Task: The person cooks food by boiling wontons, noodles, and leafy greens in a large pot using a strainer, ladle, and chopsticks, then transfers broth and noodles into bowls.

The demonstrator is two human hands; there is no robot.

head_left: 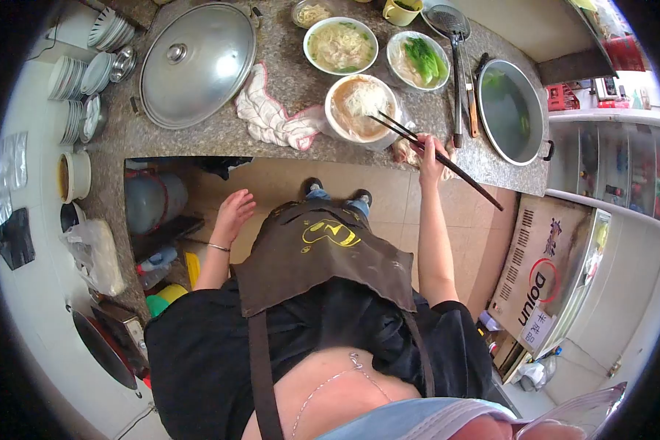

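My right hand (431, 158) is closed around a pair of long dark chopsticks (471, 182) near the counter's front edge. Their tips reach into a white bowl (332, 125) of brownish broth, where a mound of pale noodles (365, 97) sits. Clear plastic shows at that bowl's side. My left hand (235, 211) hangs in front of the counter, fingers loosely stretched, holding nothing. Behind the noodle bowl stand a bowl of soup with noodles and bits of green (341, 48) and a plastic-lined bowl of leafy greens (425, 62).
A large pot (510, 121) of greenish liquid stands at the right, beside a strainer (447, 22) and a wooden-handled tool (472, 110). Crumpled cloth (275, 117) lies left of the bowls, near a big metal lid (198, 70). Stacked plates (67, 77) line the left side.
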